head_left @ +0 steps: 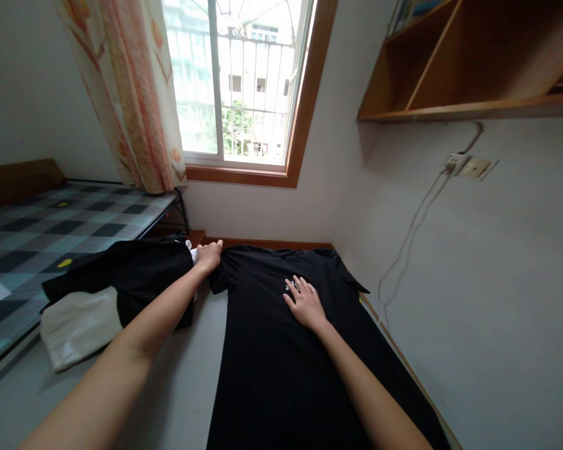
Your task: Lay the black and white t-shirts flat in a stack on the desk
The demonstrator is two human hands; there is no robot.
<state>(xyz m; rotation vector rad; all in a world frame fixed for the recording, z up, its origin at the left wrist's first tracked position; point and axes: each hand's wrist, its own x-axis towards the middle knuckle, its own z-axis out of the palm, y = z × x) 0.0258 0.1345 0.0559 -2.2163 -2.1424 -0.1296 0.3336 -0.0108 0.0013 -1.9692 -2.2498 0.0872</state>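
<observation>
A black short-sleeved T-shirt point(272, 350) lies spread out, its collar end toward the window wall. My left hand point(209, 255) is closed at the upper edge of its left-side sleeve, pinching the cloth there; the fingertips are partly hidden. On the chest of the shirt rests my right hand point(304, 302), palm down with fingers spread, partly covering a small white print. Left of the shirt is a heap of black clothing point(145, 269) with a pale cream garment point(79, 325) beside it. Some white cloth shows next to my left wrist.
The light grey surface point(197, 369) under the clothes meets the wall on the right. At left stands a bed with a checked cover point(98, 215). A wooden shelf point(450, 112) overhangs the right side, above a wall socket point(456, 164) with a hanging cable. A curtain point(141, 94) hangs beside the window.
</observation>
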